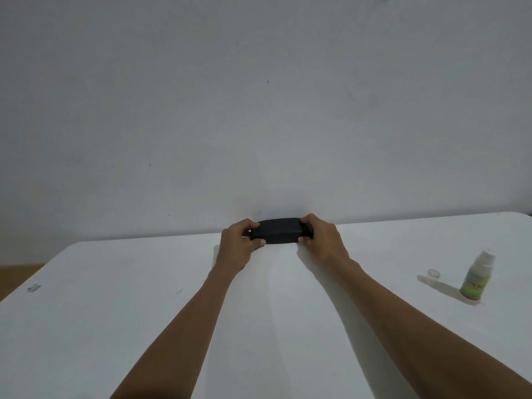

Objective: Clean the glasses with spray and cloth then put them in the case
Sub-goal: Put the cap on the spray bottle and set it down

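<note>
White desk fills the near field, with both forearms reaching away from the viewer toward its far edge. Taking the black case as the landmark: it lies lengthwise along the far edge of the desk, close to the pale wall behind it. Left hand grips the case's left end, fingers curled over the top and thumb against the near face; right hand grips the right end in the same mirrored way. Each grip is thus clamped on the case, not spread apart. Well to the right of the case and nearer the viewer stands a small spray bottle with a green label, upright and uncapped; its clear cap lies just to the left of the bottle. Far to the left of the case, near the desk's left edge, sits a small grey scrap, too small to identify. Glasses and cloth are not visible; whether the glasses are inside the case cannot be told. The step in hand appears to be opening or closing the case. To do it well, hold both ends evenly, press with the thumbs along the seam, and keep the case flat on the desk so it does not slide toward the wall.
</note>
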